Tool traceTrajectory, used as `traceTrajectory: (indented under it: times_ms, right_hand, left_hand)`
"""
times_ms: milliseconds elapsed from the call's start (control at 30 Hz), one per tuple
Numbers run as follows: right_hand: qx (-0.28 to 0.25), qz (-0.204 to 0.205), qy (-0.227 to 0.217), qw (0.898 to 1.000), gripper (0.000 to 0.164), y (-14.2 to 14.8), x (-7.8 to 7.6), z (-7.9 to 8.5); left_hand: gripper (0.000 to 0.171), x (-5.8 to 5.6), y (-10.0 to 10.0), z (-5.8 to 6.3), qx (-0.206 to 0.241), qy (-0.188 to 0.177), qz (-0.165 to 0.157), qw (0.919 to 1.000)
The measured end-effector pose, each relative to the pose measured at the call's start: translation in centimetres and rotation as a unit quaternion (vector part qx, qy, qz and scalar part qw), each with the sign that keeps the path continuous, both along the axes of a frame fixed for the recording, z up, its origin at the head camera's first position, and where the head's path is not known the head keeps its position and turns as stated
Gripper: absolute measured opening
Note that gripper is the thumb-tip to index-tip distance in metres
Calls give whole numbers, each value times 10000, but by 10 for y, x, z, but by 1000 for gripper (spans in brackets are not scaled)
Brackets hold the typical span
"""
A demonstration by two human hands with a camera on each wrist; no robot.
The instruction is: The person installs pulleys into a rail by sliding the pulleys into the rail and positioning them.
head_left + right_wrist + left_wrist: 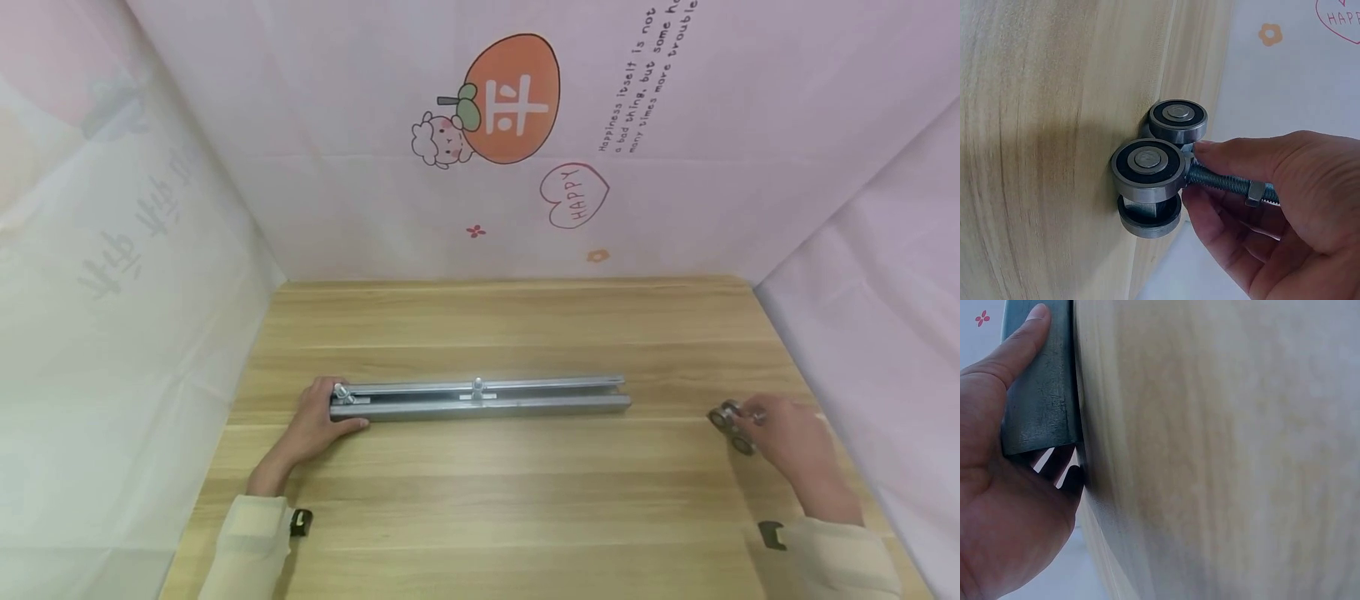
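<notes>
A slotted metal rail (555, 406) lies lengthwise across the wooden table. My left hand (311, 425) grips its left end, the thumb along the near side and the fingers behind; the left wrist view shows the rail's end face (1041, 394) against the palm. Two bolts stand up from the slot, one bolt (342, 392) by my left fingers and another bolt (478, 387) near the middle. Off the rail's right end, my right hand (791, 442) pinches a roller trolley (1147, 169) by its threaded bolt (1219, 180), which carries a nut. The trolley's bearing wheels point away from the palm.
The wooden table (480, 508) reaches back to a printed cloth wall (360, 208). Pale cloth also hangs along the left side (135, 375) and the right side (885, 292). A black band piece (302, 522) shows at the left cuff, another black piece (772, 535) at the right.
</notes>
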State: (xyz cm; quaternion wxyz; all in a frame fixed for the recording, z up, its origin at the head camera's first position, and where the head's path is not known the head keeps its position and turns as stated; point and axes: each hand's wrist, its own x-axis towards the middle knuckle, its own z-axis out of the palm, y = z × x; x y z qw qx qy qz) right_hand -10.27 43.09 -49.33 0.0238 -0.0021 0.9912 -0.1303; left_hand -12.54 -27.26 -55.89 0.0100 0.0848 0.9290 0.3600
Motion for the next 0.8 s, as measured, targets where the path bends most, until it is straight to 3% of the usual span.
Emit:
traceTrajectory:
  times_ms: [800]
  right_hand:
    - [26, 464, 875, 9951, 11, 4, -6, -6]
  left_hand:
    - [75, 0, 0, -2, -44, 13, 18, 10000]
